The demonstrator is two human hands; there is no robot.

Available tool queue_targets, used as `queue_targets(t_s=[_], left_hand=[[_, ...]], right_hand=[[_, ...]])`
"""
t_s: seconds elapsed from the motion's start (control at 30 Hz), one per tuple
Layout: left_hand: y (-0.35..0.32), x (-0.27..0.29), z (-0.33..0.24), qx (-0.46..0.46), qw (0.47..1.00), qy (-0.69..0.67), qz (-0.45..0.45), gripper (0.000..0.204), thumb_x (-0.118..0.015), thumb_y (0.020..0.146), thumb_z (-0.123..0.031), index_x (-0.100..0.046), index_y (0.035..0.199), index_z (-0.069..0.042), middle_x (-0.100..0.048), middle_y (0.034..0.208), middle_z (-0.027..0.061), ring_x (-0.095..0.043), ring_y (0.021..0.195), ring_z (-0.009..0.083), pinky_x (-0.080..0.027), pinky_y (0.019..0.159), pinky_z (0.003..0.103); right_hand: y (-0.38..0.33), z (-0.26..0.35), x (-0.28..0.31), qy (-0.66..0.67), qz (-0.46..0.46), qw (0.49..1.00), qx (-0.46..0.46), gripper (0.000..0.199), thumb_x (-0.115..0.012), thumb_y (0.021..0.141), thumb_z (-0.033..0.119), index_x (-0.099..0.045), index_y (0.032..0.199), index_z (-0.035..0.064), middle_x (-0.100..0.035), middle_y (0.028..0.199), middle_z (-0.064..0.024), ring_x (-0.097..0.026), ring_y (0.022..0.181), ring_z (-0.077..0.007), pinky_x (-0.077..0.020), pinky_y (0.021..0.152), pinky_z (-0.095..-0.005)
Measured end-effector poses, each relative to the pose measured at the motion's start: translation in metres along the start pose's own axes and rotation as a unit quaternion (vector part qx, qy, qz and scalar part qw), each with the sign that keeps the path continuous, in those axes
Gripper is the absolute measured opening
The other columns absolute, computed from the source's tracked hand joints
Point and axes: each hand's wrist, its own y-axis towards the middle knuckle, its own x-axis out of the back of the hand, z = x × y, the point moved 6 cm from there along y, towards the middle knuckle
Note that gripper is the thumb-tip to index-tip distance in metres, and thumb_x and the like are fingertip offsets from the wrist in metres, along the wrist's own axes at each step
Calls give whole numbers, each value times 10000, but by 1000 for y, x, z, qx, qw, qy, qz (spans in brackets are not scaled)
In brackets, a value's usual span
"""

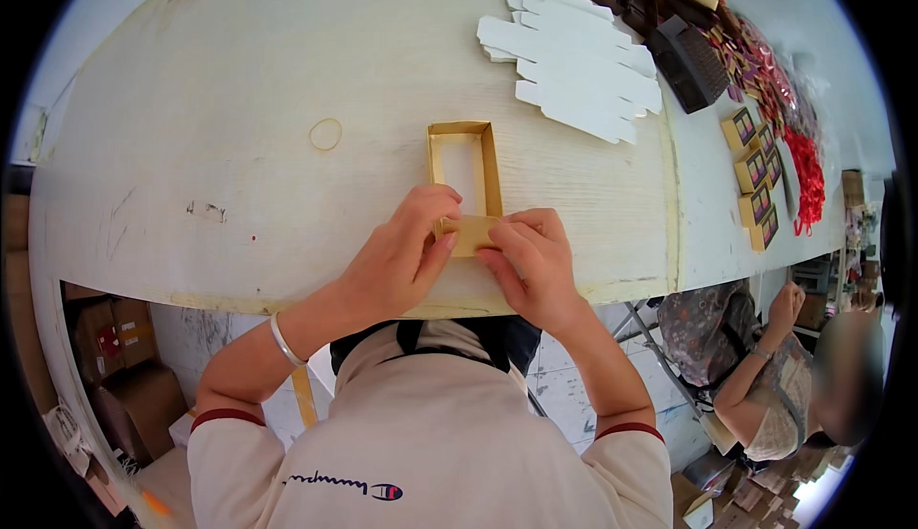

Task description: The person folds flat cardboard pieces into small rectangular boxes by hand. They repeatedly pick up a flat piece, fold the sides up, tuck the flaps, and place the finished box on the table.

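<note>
On the table in front of me stands a small rectangular gold box (pixel 491 168), open at the top with a white inside floor. Its near end wall is pinched by both of my hands. My left hand (pixel 406 247) grips the near left corner between thumb and fingers. At the near right corner, my right hand (pixel 534 259) holds the same wall, thumb below and fingers above. Part of the near end is hidden behind my fingers.
Flat white die-cut box blanks (pixel 574 65) lie stacked beyond the box to the right. Farther right are a dark plastic basket (pixel 687 63), several small gold boxes (pixel 753 173) and red ribbon (pixel 805 180). A rubber band (pixel 325 134) lies left. Another person (pixel 779 376) sits at right.
</note>
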Motion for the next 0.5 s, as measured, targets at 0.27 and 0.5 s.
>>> queue_targets(t_s=[0.27, 0.5], left_hand=[[-6, 0, 4, 16, 995, 99, 16, 155, -612, 832, 31, -596, 977, -18, -505, 1239, 139, -579, 636, 211, -479, 549, 297], [-10, -7, -7, -161, 925, 344, -10, 199, -740, 741, -66, -677, 927, -33, -620, 1008, 76, -603, 646, 169, -494, 525, 278]], right_hand=[[-11, 4, -15, -117, -5, 993, 28, 394, -757, 710, 50, -672, 1095, 65, -588, 1036, -118, -539, 994, -322, -519, 733, -362], [-2, -7, -19, -116, 40, 991, 58, 311, -703, 701, 61, -659, 1005, 14, -564, 991, -96, -548, 1002, -279, -501, 768, -358]])
